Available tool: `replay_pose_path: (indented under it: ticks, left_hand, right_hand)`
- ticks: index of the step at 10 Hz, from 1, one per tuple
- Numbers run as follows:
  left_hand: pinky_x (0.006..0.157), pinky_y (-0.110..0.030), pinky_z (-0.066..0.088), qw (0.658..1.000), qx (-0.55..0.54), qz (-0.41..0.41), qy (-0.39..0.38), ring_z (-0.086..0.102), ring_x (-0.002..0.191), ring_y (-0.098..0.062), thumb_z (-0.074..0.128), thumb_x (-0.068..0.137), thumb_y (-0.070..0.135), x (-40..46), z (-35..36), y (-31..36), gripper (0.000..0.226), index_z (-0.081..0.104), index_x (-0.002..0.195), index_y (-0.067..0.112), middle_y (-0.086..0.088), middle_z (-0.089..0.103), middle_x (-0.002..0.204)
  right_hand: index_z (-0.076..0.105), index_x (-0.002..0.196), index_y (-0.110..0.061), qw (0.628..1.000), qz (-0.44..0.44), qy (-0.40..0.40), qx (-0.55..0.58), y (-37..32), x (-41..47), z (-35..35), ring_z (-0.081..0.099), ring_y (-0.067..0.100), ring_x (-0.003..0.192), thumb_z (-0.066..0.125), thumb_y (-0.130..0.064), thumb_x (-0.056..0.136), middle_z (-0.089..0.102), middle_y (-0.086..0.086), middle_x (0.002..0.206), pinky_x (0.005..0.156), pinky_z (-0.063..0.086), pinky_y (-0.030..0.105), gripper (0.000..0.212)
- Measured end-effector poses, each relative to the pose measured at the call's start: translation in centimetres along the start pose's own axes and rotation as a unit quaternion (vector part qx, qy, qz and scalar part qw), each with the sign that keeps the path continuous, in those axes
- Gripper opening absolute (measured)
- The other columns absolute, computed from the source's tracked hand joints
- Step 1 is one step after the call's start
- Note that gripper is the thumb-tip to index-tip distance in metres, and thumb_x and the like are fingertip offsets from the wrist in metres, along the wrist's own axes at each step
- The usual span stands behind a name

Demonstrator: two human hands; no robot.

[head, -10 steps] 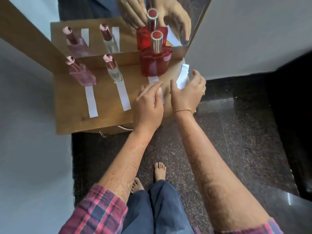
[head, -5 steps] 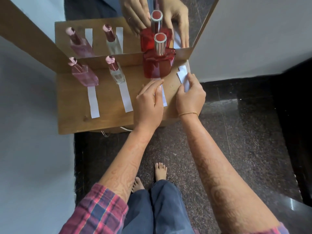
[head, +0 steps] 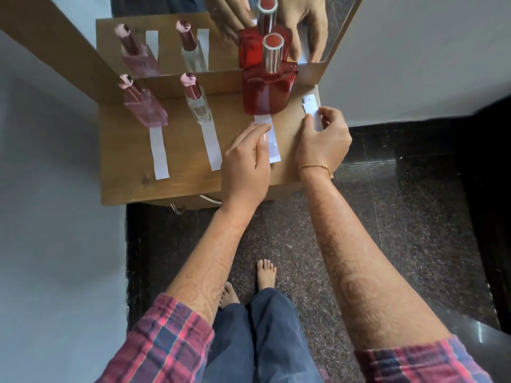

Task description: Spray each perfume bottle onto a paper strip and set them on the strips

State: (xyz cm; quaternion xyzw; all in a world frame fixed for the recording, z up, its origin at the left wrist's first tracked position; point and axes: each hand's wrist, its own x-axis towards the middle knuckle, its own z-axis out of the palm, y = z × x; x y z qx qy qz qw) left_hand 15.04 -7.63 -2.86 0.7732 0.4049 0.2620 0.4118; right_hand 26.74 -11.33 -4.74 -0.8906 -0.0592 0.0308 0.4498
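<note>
Three perfume bottles stand on a small wooden table, each on the far end of a white paper strip. A pink bottle is at the left on its strip. A clear bottle stands in the middle on its strip. A large red bottle with a silver cap is at the right on its strip. My left hand rests flat beside that strip, fingertips touching it. My right hand pinches spare paper strips at the table's right edge.
A mirror behind the table repeats the bottles and my hands. A white wall lies to the left and the right. Below the table is dark speckled stone floor with my bare feet.
My right hand has drawn the spare strips down flatter onto the table's right edge. My left hand has slid a little forward along the red bottle's strip.
</note>
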Motion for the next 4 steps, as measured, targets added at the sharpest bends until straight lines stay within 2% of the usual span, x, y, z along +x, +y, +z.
replay_pose_path:
  ticks: [1, 2, 3, 4]
  left_hand:
    - [0.102, -0.024, 0.038, 1.000, -0.004, 0.000, -0.002, 0.054, 0.121, -0.019, 0.043, 0.096, 0.012, -0.3, -0.3, 0.0, 0.030, 0.065, 0.115, 0.005, -0.008, 0.066, 0.120]
    - [0.103, -0.023, 0.037, 1.000, 0.011, -0.006, 0.001, 0.052, 0.125, -0.017, 0.041, 0.097, 0.014, -0.7, -1.1, 0.2, 0.032, 0.063, 0.119, 0.007, -0.007, 0.064, 0.125]
    - [0.108, -0.023, 0.032, 1.000, 0.027, 0.004, -0.014, 0.047, 0.130, -0.018, 0.040, 0.096, 0.017, -0.8, -1.8, 0.4, 0.037, 0.056, 0.128, 0.008, -0.008, 0.056, 0.135]
    - [0.110, -0.024, 0.027, 0.998, 0.065, 0.012, -0.003, 0.038, 0.137, -0.018, 0.039, 0.097, 0.016, -0.7, -2.8, 1.0, 0.041, 0.046, 0.137, 0.009, -0.007, 0.047, 0.143]
  right_hand:
    - [0.061, 0.110, -0.014, 1.000, 0.000, -0.001, -0.010, -0.2, -0.2, -0.2, 0.063, 0.018, 0.100, 0.062, -0.029, 0.085, 0.068, -0.003, 0.108, 0.076, 0.039, 0.022, 0.029]
    - [0.056, 0.113, -0.016, 1.000, 0.005, 0.008, -0.011, -0.5, -1.2, -0.6, 0.061, 0.019, 0.101, 0.059, -0.036, 0.086, 0.066, -0.004, 0.111, 0.082, 0.044, 0.027, 0.034]
    - [0.058, 0.111, -0.009, 0.997, -0.068, 0.024, -0.009, -0.2, -2.7, -1.6, 0.056, 0.027, 0.115, 0.055, -0.024, 0.083, 0.065, 0.004, 0.113, 0.108, 0.033, 0.044, 0.032]
    - [0.057, 0.115, -0.006, 0.990, -0.135, -0.017, -0.034, -0.8, -4.5, -3.0, 0.042, 0.030, 0.133, 0.051, -0.016, 0.083, 0.062, 0.008, 0.120, 0.117, 0.020, 0.040, 0.034]
